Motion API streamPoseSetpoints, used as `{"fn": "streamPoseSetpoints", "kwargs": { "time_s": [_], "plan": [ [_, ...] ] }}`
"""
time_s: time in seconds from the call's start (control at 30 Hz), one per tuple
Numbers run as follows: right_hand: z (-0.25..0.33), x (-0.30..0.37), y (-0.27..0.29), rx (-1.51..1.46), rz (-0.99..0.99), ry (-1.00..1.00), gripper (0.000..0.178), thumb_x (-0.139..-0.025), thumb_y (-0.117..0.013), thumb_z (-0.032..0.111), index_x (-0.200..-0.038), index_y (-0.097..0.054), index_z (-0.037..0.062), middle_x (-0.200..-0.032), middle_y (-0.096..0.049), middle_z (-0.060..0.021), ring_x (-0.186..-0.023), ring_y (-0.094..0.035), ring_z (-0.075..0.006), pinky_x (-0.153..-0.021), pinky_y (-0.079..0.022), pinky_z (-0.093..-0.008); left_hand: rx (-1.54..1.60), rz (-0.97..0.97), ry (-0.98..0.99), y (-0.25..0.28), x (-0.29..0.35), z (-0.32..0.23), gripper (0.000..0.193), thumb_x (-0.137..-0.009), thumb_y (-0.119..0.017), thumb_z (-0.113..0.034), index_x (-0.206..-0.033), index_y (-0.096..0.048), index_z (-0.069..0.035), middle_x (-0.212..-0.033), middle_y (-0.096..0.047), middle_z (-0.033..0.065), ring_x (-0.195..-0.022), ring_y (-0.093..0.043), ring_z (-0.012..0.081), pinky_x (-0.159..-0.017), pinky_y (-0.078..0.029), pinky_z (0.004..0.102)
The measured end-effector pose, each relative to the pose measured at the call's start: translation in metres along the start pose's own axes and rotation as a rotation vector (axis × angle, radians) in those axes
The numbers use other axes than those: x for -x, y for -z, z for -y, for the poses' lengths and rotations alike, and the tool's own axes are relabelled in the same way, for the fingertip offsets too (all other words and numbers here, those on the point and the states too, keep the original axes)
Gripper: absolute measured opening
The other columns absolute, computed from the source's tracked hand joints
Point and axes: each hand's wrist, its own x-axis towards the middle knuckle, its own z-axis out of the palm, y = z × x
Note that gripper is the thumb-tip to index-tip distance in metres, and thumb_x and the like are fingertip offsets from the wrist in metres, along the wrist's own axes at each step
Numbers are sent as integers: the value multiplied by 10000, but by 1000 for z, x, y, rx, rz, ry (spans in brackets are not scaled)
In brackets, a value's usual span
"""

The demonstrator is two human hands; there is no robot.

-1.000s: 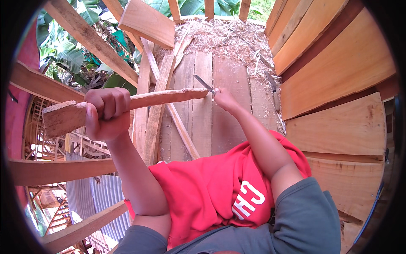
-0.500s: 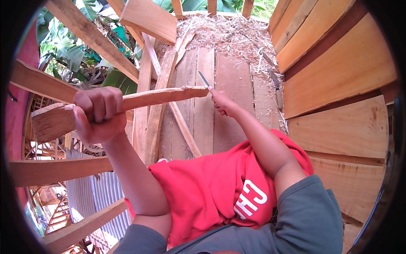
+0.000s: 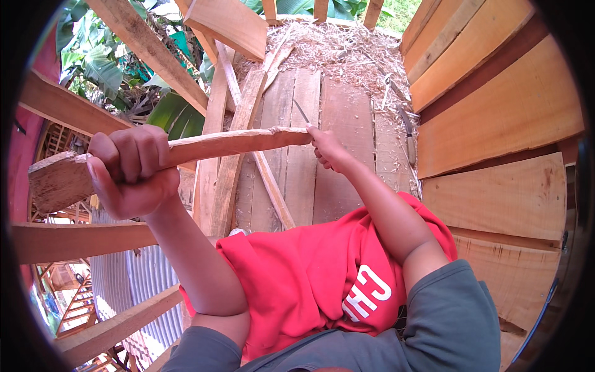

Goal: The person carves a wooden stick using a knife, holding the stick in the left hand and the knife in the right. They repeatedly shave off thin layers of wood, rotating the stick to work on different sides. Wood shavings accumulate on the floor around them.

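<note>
A long, roughly carved piece of wood [image 3: 229,144] lies level across the view, with a broad, thick end at the left and a narrower right end. My left hand [image 3: 132,170] is wrapped round it near the broad end. At the narrow tip is my right hand [image 3: 327,149], closed on a knife [image 3: 301,112] whose thin blade points up and away from me. The knife's handle is hidden in my fingers. I cannot tell whether the blade touches the wood. Red cloth [image 3: 297,266] with white lettering covers my lap.
Wood shavings [image 3: 353,53] cover the far end of the plank floor [image 3: 341,167]. Another knife [image 3: 409,137] lies by the board wall [image 3: 496,118] on the right. Beams [image 3: 238,149] lean to the left, beyond them an open-sided frame, corrugated sheet [image 3: 149,276] and leafy plants.
My left hand and the broad end of the wood have shifted a little to the left. The right hand keeps its hold on the knife; its blade now looks narrower. The view has shifted slightly.
</note>
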Motion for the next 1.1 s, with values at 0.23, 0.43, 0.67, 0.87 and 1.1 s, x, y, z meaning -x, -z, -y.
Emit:
{"fn": "streamPoseSetpoints", "kwargs": {
  "time_s": [0.23, 0.43, 0.67, 0.87, 1.1],
  "plan": [
    [4, -3, 4, -213, 261, -220, 442, -925, -445, 521, -681, -362, 162, -523, -249, 64, -402, -180, -60, -362, -124, -264, -23, 34, 15, -4, 0, -2, 364, -977, -470, -290, -681, -299, -165, -480, -221, -78, -377, -169, 50, -369, -176, 226],
    [11, 1, 8, -324, 311, -189, 481, -934, -417, 584, -680, -339, 184, -507, -226, 86, -388, -152, -40, -357, -109, -226, -139, 76, 42, -13, -1, 7, 377, -961, -495, -318, -665, -310, -177, -473, -213, -81, -384, -169, 53, -398, -175, 238],
    [20, 9, 9, -210, 194, -145, 489, -924, -441, 594, -699, -338, 173, -517, -230, 83, -384, -158, -36, -351, -122, -217, -207, -71, 32, -51, 2, -26, 512, -884, -601, -493, -600, -310, -182, -483, -191, -74, -401, -168, 58, -422, -168, 235],
    [19, 10, 5, -197, 222, -146, 488, -925, -446, 583, -701, -335, 165, -519, -231, 85, -382, -164, -34, -350, -125, -217, -481, 105, 1, -49, 8, -44, 476, -770, -662, -353, -553, -270, -194, -519, -215, -72, -423, -181, 60, -427, -155, 240],
    [21, 11, 7, -176, 222, -131, 471, -930, -451, 561, -710, -347, 158, -514, -232, 79, -384, -170, -40, -355, -124, -224, -639, 355, -100, -61, 2, -48, 445, -430, -548, 149, -558, -310, -206, -607, -250, -62, -455, -230, 90, -444, -145, 258]
  ]
}}
